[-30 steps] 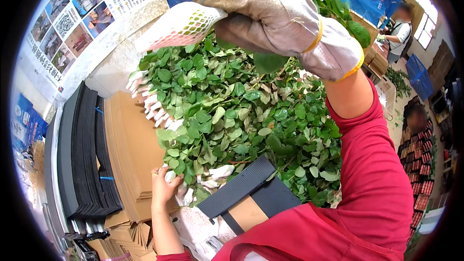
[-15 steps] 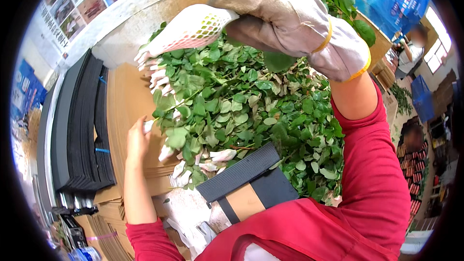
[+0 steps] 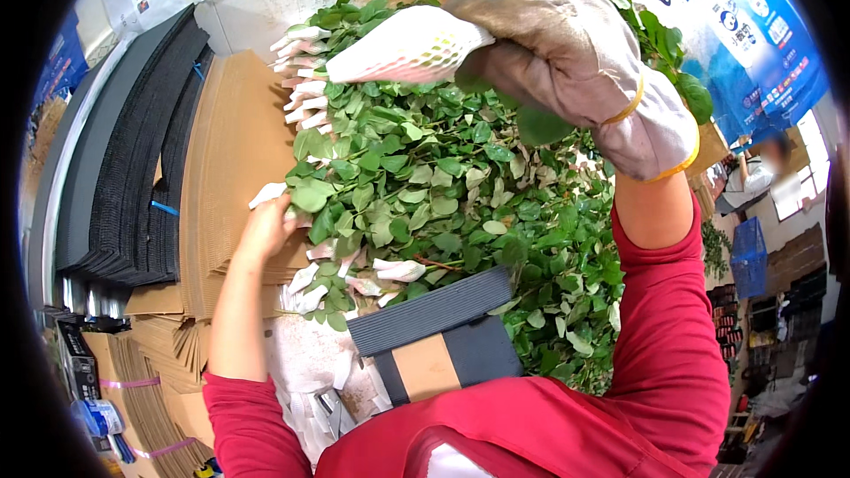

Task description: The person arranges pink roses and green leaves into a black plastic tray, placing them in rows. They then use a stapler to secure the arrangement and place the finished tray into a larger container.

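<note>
At the upper right my right hand (image 3: 567,53), in a thick grey-white work glove with yellow trim, is closed on a rose stem just below its bloom. A white foam net sleeve (image 3: 412,46) covers that bloom, which points left above the pile; leaves show around the glove. My bare left hand (image 3: 267,228) is at the pile's left edge, fingers curled in on a smaller sleeved rose (image 3: 268,195); its stem is hidden. Between my hands lies a heap of leafy rose stems (image 3: 443,177), with several white-sleeved heads (image 3: 305,106) lined along its left side.
Brown cardboard sheets (image 3: 226,133) and a stack of dark corrugated sheets (image 3: 133,150) stand on the left. Close to my body sits a dark box with a brown band (image 3: 425,367), a ridged dark strip (image 3: 434,314) on it. A stapler-like metal tool (image 3: 336,412) lies nearby. Another person is at far right.
My view has shifted. My right hand, still holding the sleeved rose, appears farther right and slightly lower. The left hand has moved slightly up and right against the pile's edge, fingers more curled.
</note>
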Tool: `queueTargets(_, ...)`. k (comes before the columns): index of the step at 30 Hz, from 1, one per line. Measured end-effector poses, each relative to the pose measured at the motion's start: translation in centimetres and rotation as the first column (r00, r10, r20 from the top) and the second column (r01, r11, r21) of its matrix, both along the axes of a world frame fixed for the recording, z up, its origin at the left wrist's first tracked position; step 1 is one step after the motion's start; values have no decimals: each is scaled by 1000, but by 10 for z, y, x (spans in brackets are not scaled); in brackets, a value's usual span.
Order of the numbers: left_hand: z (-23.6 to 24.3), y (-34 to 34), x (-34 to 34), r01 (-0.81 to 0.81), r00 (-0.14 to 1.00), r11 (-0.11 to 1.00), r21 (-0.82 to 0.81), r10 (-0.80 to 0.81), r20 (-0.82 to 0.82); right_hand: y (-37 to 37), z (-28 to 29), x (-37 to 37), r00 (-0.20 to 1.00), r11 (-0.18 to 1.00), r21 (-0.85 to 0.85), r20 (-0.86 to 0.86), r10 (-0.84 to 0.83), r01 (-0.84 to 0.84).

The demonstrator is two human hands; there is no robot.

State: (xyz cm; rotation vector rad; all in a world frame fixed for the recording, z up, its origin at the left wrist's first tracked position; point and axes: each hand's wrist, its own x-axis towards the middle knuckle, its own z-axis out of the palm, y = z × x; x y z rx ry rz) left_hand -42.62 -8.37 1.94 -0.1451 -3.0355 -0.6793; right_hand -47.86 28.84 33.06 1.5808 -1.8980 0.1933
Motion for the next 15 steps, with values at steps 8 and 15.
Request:
queueTargets(8, 218, 74, -1, 368, 812, 925, 90, -273, -516, -86, -74, -6, 848, 990, 56, 511, -142, 132)
queueTargets(15, 94, 27, -17, 84, 970, 901, 426, 24, -242, -65, -47, -63, 620, 929, -77, 764, -179, 363)
